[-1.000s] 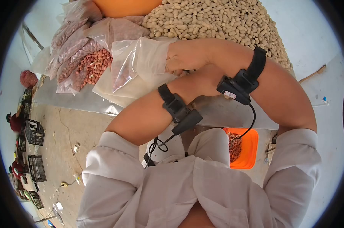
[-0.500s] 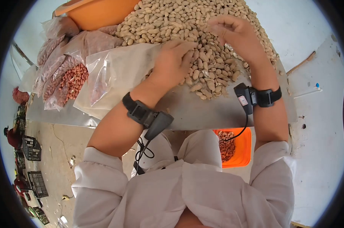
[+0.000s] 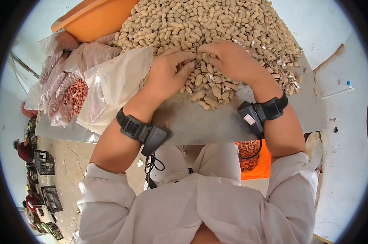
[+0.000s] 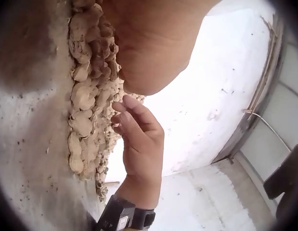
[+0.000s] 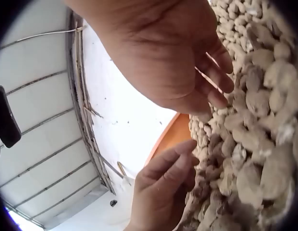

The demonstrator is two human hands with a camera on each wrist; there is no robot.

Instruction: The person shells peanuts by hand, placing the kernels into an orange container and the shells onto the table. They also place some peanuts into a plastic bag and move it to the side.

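Peanuts (image 3: 216,24) in shell lie heaped on the tabletop (image 3: 200,126); head view shows your left hand (image 3: 165,75) and right hand (image 3: 235,61) near them. Left wrist view: your right fingers (image 4: 142,113) are bent. Right wrist view: they stand slightly apart; whether your left fingers (image 5: 163,162) grip something, I cannot tell.

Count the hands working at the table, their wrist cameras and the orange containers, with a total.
Hands, left hand and right hand: 2
Wrist cameras, left one and right one: 2
Orange containers, basin and bin: 2
Total: 6
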